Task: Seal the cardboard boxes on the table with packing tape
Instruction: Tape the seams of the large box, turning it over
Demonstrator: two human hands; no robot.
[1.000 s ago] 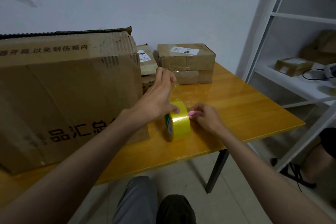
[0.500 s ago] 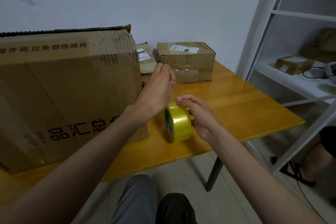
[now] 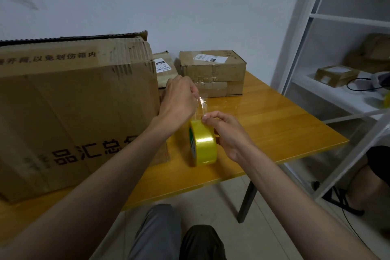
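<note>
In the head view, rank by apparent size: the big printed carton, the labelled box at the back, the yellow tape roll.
1. Big printed carton, largest by far.
2. Labelled box.
3. Yellow tape roll, smallest, though its nearness to the camera narrows the gap with the labelled box.

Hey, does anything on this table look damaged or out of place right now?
Yes. The big cardboard box on the left is battered: its top right corner is crushed and peeled down to the corrugation, and the top flap isn't taped shut. The smaller boxes at the back look intact.

Big box (image 3: 73,112) left; bare table (image 3: 274,129) right
</note>
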